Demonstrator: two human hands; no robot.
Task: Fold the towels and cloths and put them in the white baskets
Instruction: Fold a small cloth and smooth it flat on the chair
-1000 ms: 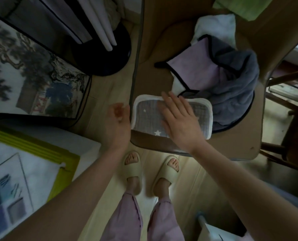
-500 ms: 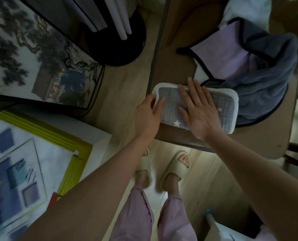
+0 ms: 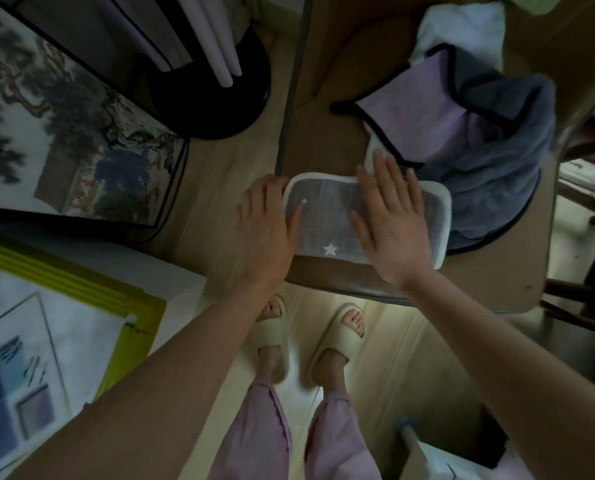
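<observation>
A folded grey cloth with white stars and a white border (image 3: 327, 220) lies at the near edge of the brown table (image 3: 497, 271). My right hand (image 3: 393, 226) lies flat on its middle and right part, fingers straight. My left hand (image 3: 265, 223) rests at the cloth's left end, fingers laid over its edge. Behind it sits a heap of unfolded cloths: a lilac one with black trim (image 3: 424, 123), a blue-grey towel (image 3: 504, 161) and a white one (image 3: 462, 29). A corner of a white basket (image 3: 427, 455) shows at the bottom right.
Left of the table are a black round stand base (image 3: 216, 98) on the wooden floor, a framed landscape picture (image 3: 64, 140) and a white box with a yellow-green border (image 3: 81, 323). A wooden chair (image 3: 587, 306) stands at the right. My slippered feet (image 3: 310, 334) are below the table edge.
My left hand has moved from off the table's edge onto the cloth's left end. My right hand has slid rightward along the cloth and stays flat on it.
</observation>
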